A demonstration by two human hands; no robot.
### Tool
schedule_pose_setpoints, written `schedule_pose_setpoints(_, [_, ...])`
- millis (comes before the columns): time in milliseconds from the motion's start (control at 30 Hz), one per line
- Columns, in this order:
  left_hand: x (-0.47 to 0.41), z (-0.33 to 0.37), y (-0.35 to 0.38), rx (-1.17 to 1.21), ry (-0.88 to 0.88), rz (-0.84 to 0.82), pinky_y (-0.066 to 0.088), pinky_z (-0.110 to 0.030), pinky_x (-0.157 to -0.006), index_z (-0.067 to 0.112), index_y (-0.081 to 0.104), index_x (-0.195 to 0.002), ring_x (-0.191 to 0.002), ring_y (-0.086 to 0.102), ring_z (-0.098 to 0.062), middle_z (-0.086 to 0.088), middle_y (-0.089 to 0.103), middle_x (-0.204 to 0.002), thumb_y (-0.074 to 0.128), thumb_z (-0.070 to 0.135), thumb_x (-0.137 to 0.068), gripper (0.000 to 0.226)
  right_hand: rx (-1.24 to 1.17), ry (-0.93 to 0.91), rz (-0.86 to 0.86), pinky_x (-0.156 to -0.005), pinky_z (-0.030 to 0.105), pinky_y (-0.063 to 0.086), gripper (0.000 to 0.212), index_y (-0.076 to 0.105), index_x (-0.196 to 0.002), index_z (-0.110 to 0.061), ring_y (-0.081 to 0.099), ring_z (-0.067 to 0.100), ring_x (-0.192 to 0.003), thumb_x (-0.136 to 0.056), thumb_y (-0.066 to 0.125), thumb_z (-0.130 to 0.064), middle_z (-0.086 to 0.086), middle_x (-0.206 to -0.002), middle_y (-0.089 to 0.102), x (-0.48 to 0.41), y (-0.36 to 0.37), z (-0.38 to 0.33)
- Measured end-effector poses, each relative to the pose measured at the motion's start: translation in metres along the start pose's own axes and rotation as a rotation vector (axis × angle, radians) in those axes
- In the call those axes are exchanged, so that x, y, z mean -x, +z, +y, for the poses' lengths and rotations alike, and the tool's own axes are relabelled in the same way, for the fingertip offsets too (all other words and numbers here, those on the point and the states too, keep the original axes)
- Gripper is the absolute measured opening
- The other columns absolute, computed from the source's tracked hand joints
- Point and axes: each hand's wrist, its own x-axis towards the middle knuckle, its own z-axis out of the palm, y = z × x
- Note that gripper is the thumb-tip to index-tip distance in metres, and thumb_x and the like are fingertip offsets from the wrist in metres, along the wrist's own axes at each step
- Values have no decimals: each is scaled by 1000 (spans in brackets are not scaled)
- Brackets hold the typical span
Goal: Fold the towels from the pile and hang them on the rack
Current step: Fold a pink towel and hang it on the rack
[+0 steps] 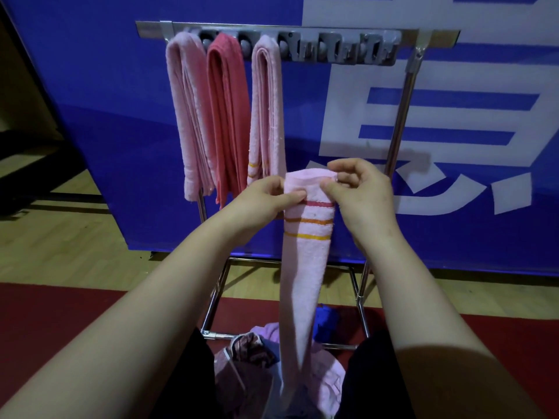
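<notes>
Left hand (266,196) and right hand (360,189) pinching top of pink towel (305,267). Towel hanging long toward 6 o'clock. Free rack hooks (338,49) sitting at 12 o'clock, nearer right hand.

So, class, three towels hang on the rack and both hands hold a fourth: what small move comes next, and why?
Probably raise the striped towel to the rack, at the free slots right of the hung towels: the left hand and right hand pinch its top edge, and it hangs folded narrow.
</notes>
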Motion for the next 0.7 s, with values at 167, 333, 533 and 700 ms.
schedule_pose_setpoints(167, [2,4,-2,64,120,121,51,-53,-97,-10,53,-109,-98,68,-33,-27,68,-106,70,4,-86,31,-66,-7,-18,-66,14,54,32,66,-111,-16,68,6,-90,-83,72,-4,-3,-100,69,1,-3,-5])
schedule_pose_setpoints(333, [8,7,-2,92,176,144,52,-51,-92,-8,51,-108,-96,68,-36,-29,68,-103,68,2,-87,28,115,-15,-187,-65,12,55,25,72,-101,-21,67,0,-83,-81,75,-8,-7,-92,71,0,-6,-12])
schedule_pose_setpoints(533, [11,12,-1,201,209,104,49,-54,-87,5,51,-112,-91,63,-32,-20,65,-95,58,0,-94,20,-37,3,-124,-66,16,53,16,66,-95,-18,68,8,-86,-83,74,-13,-1,-93,71,3,0,-6])
schedule_pose_setpoints(700, [11,17,-3,302,201,37,52,-38,-79,7,49,-110,-93,59,-30,-19,63,-97,54,-2,-95,17,-221,182,-323,-91,38,55,31,66,-117,-19,69,19,-102,-87,71,-24,1,-108,73,0,5,0])
